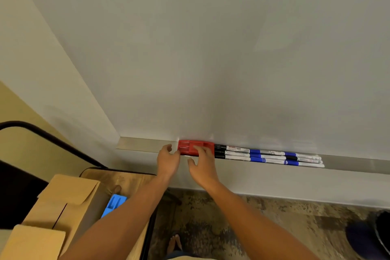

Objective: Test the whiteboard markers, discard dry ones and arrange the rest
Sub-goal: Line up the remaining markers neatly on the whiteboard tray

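A red eraser [190, 147] lies on the metal ledge [143, 144] under the whiteboard [211, 48]. Right of it, several white markers [268, 156] with black and blue caps lie end to end in three rows along the ledge. My left hand [167, 159] is at the eraser's left end with fingers loosely curled, touching or nearly touching it. My right hand [203, 164] rests its straight fingers on the eraser's right part, thumb spread out below the ledge. Neither hand holds a marker.
At lower left a small wooden table [135, 177] carries an open cardboard box [69, 198] and a blue eraser [114, 205]. A dark bin [377, 236] stands on the floor at lower right. A black chair frame [52, 139] curves at the left.
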The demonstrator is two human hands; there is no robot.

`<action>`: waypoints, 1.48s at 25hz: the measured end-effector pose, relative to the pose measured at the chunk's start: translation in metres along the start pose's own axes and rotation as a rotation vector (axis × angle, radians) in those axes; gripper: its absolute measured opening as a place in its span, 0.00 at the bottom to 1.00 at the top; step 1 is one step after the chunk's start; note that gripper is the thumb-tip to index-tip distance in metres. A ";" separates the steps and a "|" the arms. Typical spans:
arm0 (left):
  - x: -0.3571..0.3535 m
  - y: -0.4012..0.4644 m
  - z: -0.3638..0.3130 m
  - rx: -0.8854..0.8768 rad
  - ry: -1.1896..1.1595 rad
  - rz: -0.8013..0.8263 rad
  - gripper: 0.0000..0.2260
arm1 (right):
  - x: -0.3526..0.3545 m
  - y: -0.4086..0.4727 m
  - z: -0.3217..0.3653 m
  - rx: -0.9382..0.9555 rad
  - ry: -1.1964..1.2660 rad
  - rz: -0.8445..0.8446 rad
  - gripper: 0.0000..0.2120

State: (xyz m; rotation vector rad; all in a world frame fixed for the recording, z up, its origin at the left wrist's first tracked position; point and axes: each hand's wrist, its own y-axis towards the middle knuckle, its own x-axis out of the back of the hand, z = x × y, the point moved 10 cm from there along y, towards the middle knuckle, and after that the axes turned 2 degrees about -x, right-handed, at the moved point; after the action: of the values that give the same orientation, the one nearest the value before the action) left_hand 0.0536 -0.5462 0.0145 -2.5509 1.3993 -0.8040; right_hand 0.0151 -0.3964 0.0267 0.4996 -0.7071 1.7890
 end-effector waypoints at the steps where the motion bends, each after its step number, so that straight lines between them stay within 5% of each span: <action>1: 0.005 -0.003 0.003 0.008 -0.014 -0.023 0.22 | -0.001 -0.003 0.004 0.022 0.001 0.003 0.25; 23: 0.177 -0.156 0.192 0.413 -0.463 -0.746 0.12 | -0.179 -0.074 0.080 0.228 -0.192 0.691 0.24; 28: 0.187 -0.173 0.232 0.573 -0.496 -0.748 0.19 | -0.212 -0.085 0.087 0.214 -0.237 0.791 0.23; 37: 0.171 -0.163 0.251 0.665 -0.646 -0.699 0.23 | -0.255 -0.097 0.077 0.183 -0.332 0.972 0.42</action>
State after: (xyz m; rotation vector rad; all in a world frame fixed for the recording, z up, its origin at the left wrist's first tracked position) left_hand 0.3763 -0.6290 -0.0746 -2.3602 0.0154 -0.3351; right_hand 0.1875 -0.6045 -0.0592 0.6408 -1.1429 2.7290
